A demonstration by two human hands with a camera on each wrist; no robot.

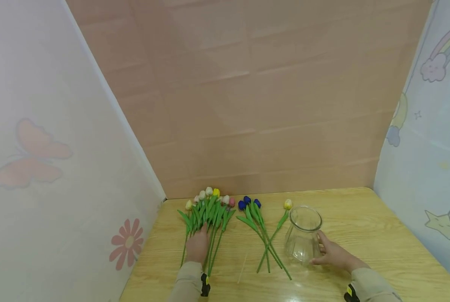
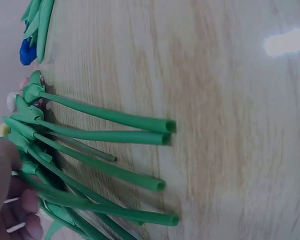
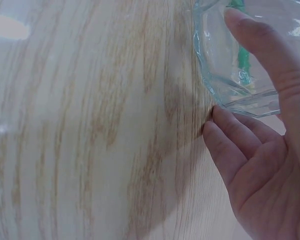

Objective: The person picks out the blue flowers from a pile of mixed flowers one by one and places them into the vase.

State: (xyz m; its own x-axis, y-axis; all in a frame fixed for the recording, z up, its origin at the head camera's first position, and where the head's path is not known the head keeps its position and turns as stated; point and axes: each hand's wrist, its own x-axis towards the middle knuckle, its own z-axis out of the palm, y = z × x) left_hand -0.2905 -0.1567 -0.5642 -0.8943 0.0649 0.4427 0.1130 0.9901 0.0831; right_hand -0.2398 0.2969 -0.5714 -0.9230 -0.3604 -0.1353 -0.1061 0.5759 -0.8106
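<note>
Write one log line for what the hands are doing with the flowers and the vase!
left hand: rests on tulip bunch | right hand: touches glass vase, fingers straight | blue tulips: lying between | table: wooden

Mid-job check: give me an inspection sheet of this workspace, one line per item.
Surface: wooden table, glare spots near the front edge.
Job's things: mixed tulip bunch lying flat; clear glass vase upright; three blue tulips and one yellow tulip lying between them.
Clutter: nothing seen.
Hands: left hand rests on the bunch's stems, grip unclear; right hand open, fingers touching the vase's side.
Cables: nothing seen.
Surroundings: pink panel behind; butterfly-and-flower panel left; rainbow-and-star panel right.
</note>
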